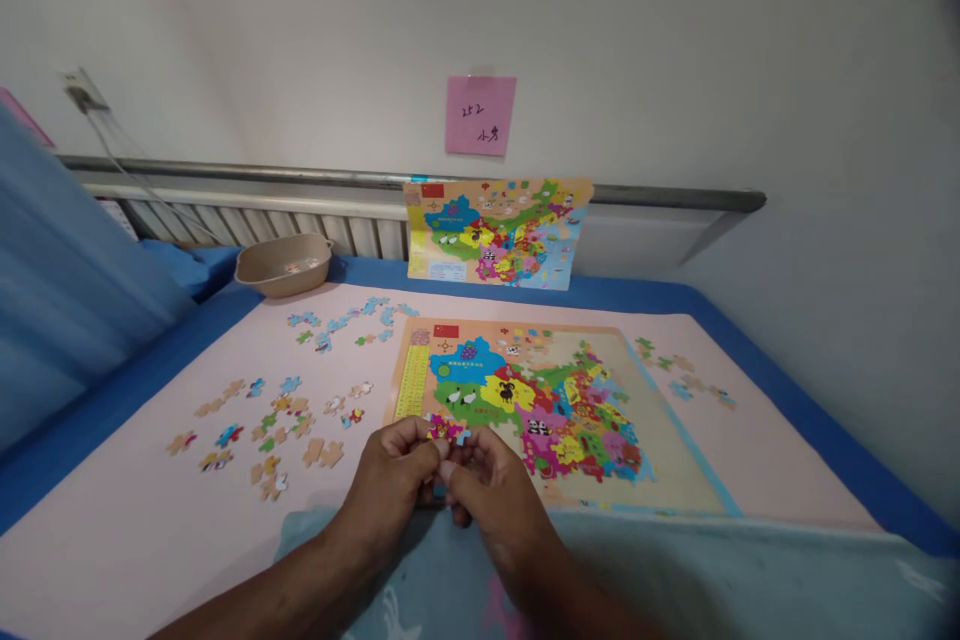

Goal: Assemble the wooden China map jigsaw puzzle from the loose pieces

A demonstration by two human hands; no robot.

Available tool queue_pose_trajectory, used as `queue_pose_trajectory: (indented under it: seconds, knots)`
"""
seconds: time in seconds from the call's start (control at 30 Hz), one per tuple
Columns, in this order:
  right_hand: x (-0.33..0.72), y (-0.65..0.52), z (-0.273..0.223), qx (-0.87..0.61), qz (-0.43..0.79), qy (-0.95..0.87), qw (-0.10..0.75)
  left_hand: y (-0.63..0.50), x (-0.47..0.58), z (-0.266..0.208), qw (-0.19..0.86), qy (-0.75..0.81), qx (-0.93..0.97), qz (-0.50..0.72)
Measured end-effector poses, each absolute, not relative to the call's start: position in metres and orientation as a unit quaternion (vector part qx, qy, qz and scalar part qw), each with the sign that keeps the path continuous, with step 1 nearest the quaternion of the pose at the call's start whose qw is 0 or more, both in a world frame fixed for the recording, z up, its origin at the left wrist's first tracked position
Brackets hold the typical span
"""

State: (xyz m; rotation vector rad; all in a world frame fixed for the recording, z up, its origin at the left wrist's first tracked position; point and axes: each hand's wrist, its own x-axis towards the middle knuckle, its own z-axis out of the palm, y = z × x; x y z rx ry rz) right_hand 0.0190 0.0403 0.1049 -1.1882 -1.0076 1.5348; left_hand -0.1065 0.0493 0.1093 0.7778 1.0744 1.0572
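Between my two hands, above the near-left edge of the jigsaw board, is a small cluster of puzzle pieces (445, 429), mostly magenta with a light-blue part at its right. My left hand (397, 465) pinches its left side with thumb and forefinger. At the lower right of the cluster, my right hand (487, 480) has its fingers closed on it too. Behind them lies the jigsaw board (679, 480), holding a partly assembled, colourful map puzzle (506, 390). Bare backing shows at its right and lower parts. My fingers hide the board's near-left corner.
Loose puzzle pieces (322, 452) lie scattered left of the board, with more pieces (686, 375) on its right. A beige basket (285, 265) stands at the back left. The printed map sheet (491, 235) leans upright under a wall rail (675, 197). Teal cloth (675, 570) covers the near edge.
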Motion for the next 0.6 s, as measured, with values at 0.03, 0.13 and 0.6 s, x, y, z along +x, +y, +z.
queue_pose_trajectory:
  seconds: [0.03, 0.13, 0.6]
  knots:
    - [0.020, 0.040, 0.106, -0.478, 0.624, -0.414, 0.460, 0.050, -0.107, 0.109, 0.663, 0.474, 0.348, 0.463]
    - [0.017, 0.038, 0.109, -0.486, 0.632, -0.400, 0.452, 0.050, -0.107, 0.108, 0.667, 0.467, 0.351, 0.463]
    - [0.015, 0.034, 0.112, -0.528, 0.588, -0.412, 0.454, 0.050, -0.109, 0.120, 0.630, 0.492, 0.354, 0.485]
